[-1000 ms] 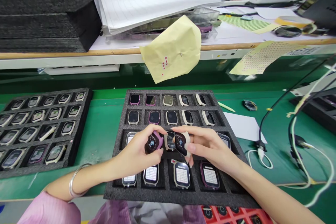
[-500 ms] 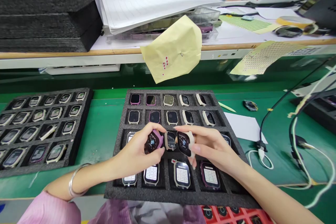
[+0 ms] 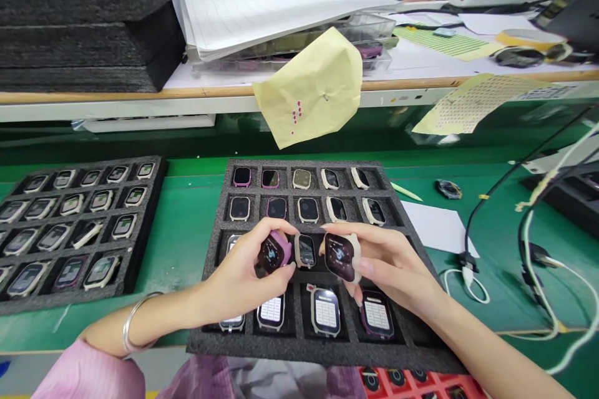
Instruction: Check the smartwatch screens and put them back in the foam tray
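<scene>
My left hand [image 3: 253,268] grips a purple smartwatch [image 3: 274,252] between thumb and fingers, its lit dial tilted sideways. Between the fingers of my right hand [image 3: 388,262] is a white smartwatch [image 3: 340,255], its dark screen lit with a dial and facing up toward me. Both are held above a black foam tray [image 3: 299,349] of square pockets. A pale-framed watch [image 3: 305,250] rests in the pocket between my hands. In the front row, several watches show white grid screens, among them a silver one [image 3: 325,312] and a purple one [image 3: 377,313]. My hands cover part of the third row.
Another foam tray of watches [image 3: 84,230] lies on the left. To the right are a white paper [image 3: 440,227], a green pen [image 3: 406,191] and cables [image 3: 468,262]. A red tray [image 3: 412,380] is at the front edge. A shelf [image 3: 224,103] spans the back; a person in blue sits beyond.
My right hand has shifted slightly right with the white watch and turned its screen more toward me. My left hand keeps the purple watch almost where it was.
</scene>
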Demonstrator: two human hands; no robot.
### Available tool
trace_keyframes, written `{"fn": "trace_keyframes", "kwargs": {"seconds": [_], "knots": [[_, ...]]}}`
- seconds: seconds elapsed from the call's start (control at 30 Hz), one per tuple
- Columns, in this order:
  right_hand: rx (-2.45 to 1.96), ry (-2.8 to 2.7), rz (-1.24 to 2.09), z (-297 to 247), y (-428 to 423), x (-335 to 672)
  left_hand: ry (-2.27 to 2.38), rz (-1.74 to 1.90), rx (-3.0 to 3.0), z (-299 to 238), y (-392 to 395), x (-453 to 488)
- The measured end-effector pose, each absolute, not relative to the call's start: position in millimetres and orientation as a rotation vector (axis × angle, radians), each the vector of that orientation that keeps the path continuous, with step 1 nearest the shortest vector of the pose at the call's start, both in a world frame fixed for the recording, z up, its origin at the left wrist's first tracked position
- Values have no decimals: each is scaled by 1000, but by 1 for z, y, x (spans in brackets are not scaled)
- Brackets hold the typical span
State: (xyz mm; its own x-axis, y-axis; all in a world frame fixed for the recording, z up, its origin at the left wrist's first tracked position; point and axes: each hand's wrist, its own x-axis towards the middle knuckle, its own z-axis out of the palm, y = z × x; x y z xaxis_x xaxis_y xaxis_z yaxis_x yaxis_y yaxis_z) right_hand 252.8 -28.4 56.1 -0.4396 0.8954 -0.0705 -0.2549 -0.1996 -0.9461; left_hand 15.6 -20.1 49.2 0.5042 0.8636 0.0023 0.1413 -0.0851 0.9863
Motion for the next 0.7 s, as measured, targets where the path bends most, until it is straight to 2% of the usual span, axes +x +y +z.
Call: {"fn": "trace_keyframes", "kwargs": {"seconds": [0.23, 0.43, 0.7], "knots": [[-870, -1258, 1825, 49, -25, 253, 945, 712, 1500, 50, -14, 16], [-911, -1102, 1918, 51, -20, 246, 846, 725, 1030, 47, -9, 20], [-1059, -1236, 1797, 49, -18, 247, 780, 713, 860, 47, -6, 18]]}}
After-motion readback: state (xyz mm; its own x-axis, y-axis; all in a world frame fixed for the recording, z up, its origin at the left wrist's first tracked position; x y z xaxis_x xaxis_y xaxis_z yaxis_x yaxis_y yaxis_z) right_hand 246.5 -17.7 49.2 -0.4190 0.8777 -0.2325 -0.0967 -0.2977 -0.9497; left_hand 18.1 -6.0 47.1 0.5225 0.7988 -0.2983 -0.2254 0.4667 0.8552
